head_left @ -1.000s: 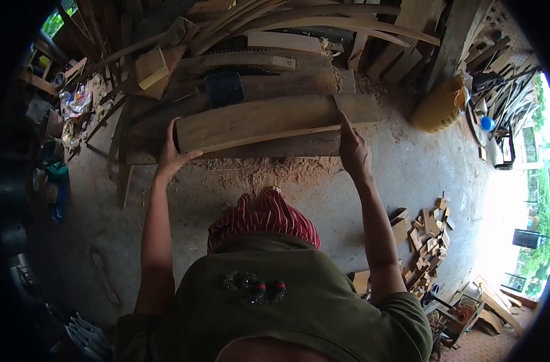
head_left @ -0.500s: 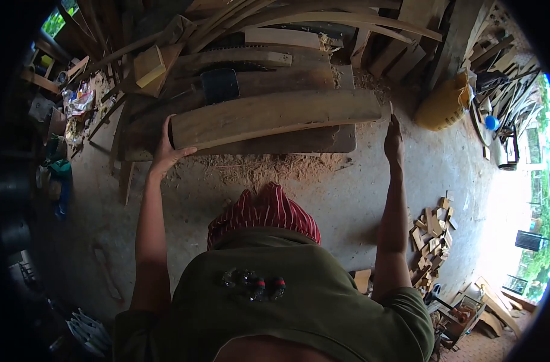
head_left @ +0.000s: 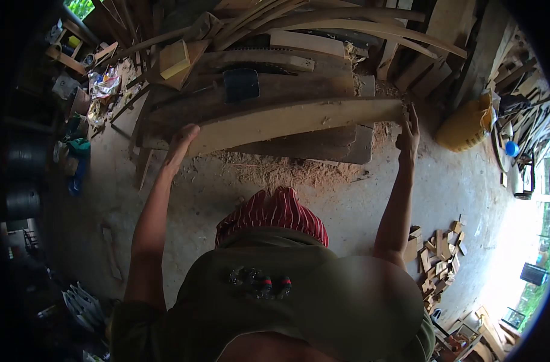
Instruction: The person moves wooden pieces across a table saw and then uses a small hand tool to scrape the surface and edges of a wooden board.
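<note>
A long, slightly curved wooden board (head_left: 299,122) spans the space above a dark low wooden bench (head_left: 323,151). At its left end my left hand (head_left: 183,143) grips the board, fingers wrapped round the end. My right hand (head_left: 409,131) holds the board's right end, with fingers pointing up and partly hidden by the wood. Behind the board a dark flat rectangular piece (head_left: 241,85) lies on the bench. A shorter curved piece of wood (head_left: 263,58) rests farther back.
Wood shavings (head_left: 275,175) litter the floor before the bench. A yellow sack (head_left: 466,127) stands at the right, small wood offcuts (head_left: 438,259) lie at the lower right. Long curved planks (head_left: 359,27) are stacked at the back.
My right hand has come against the board's right end, where it was apart from it. The board has turned to show a different face, and my left hand has shifted its hold.
</note>
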A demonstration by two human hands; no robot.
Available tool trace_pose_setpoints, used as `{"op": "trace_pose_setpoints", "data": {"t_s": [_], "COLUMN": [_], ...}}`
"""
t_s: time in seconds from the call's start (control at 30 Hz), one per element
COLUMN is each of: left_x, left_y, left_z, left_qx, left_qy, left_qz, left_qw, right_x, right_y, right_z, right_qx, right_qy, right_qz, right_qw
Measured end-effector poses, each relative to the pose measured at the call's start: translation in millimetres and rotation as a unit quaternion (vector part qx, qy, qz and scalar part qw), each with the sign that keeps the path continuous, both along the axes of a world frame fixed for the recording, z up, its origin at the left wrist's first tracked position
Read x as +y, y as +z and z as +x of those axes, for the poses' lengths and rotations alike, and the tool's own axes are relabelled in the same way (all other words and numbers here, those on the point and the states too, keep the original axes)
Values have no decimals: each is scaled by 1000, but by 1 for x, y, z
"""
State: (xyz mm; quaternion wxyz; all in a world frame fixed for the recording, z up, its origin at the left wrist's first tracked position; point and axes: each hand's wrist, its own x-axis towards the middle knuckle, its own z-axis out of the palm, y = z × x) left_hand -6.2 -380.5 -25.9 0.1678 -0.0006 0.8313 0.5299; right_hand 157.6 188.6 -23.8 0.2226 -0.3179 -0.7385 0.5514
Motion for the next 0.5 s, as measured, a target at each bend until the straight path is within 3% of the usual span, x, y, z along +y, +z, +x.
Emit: {"op": "trace_pose_setpoints", "data": {"t_s": [0.03, 0.07, 0.13, 0.23, 0.3, 0.33, 0.37, 0.4, 0.43, 0.47, 0.5], "left_x": [2, 4, 8, 12, 14, 10, 8, 9, 11, 14, 16], "left_y": [4, 9, 18, 31, 45, 37, 33, 28, 24, 23, 21], "left_z": [4, 6, 5, -5, -22, -23, -20, -12, -4, 0, 2], "left_qx": [-1, -21, -41, 0, -65, -24, -22, 49, 118, 118, 181], "left_qy": [2, 6, 9, -23, -137, -151, -145, -115, -89, -97, -73], "left_qz": [0, -25, -48, -140, -413, -412, -410, -356, -298, -296, -315], "left_qw": [1000, 999, 998, 990, 898, 898, 900, 926, 943, 943, 929], "right_x": [7, 9, 9, 1, -15, -27, -57, -86, -109, -150, -195], "right_y": [2, 0, -4, -1, -3, -2, 14, 14, -21, -9, -8], "right_z": [-10, -18, -29, -36, -40, -44, -44, -45, -38, -34, -27], "right_qx": [-55, -55, -57, -47, -38, -26, -120, -89, -11, -108, -59], "right_qy": [11, 12, -1, 19, 5, -19, -30, 20, 80, 198, 259], "right_qz": [86, 87, 381, 361, 418, 471, 425, 412, 516, 540, 469], "right_qw": [995, 995, 923, 931, 908, 881, 897, 907, 853, 811, 843]}}
